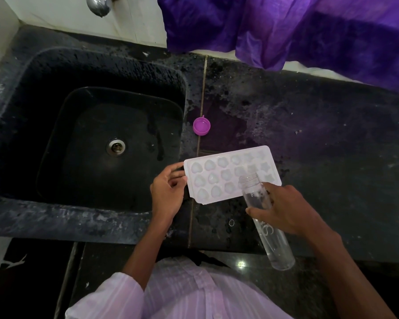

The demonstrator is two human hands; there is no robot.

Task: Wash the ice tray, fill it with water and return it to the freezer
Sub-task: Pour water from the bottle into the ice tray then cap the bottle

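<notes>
- Two hands are in view, and we see them apart, each on its own thing.
- Our left hand [167,192] has curled fingers and a thumb at the left short edge of the ice tray [217,178], pinching that edge.
- Our right hand [286,209] grips a clear bottle [278,247] around its middle, fingers wrapped over it.
- We see the tray lying flat on the dark stone counter [309,134], just right of the sink [55,93], with its left corner close to the sink's edge.
- The tray's moulds are shaped like hearts, shells and stars; the ones on the left look glossy, though we cannot tell for certain how full they are.
- The bottle has no cap on and is tilted, its open mouth over the right part of the tray and its base toward us, with clear water in the lower end.
- We cannot tell whether water is running from the mouth.
- A purple cap [201,126] lies open side up on the counter beyond the tray, beside the sink's right rim.
- The sink is wet, with a metal drain [115,146] in its floor and a tap [99,5] above it.
- A purple cloth [286,31] hangs over the back of the counter.
</notes>
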